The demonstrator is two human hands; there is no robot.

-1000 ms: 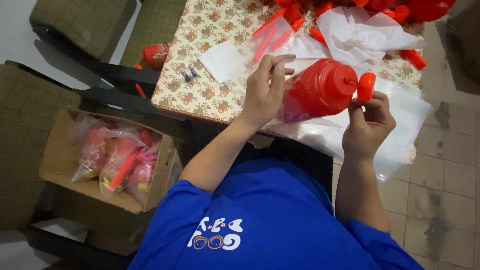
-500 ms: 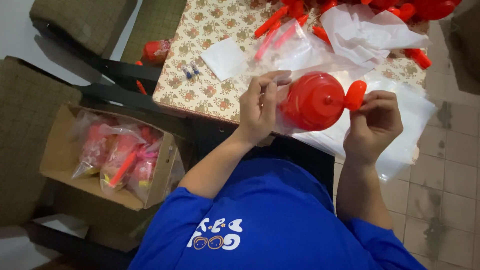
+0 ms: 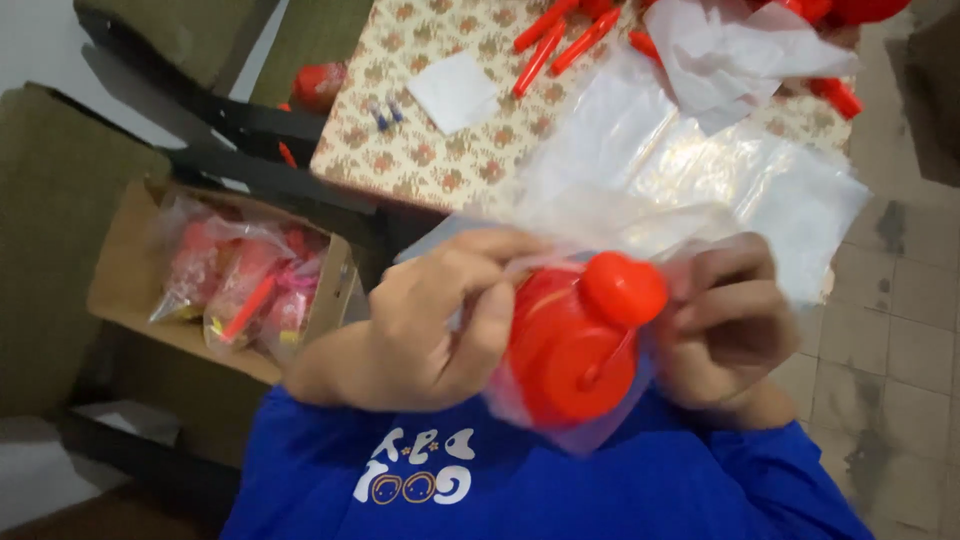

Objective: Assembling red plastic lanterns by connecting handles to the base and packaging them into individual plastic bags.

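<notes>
We are clamping both hands, left hand (image 3: 430, 320) at nine o'clock and right hand (image 3: 725, 320) at three, on the clear bag (image 3: 580, 425) around a red plastic toy (image 3: 565, 345).

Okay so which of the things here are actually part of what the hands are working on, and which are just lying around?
In hand:
- red plastic bottle with round cap
- clear plastic bag around it
- left hand and right hand, both gripping bag and bottle

Lying about:
- red sticks on the floral table
- white paper square
- spare clear bags
- cardboard box of bagged toys
</notes>
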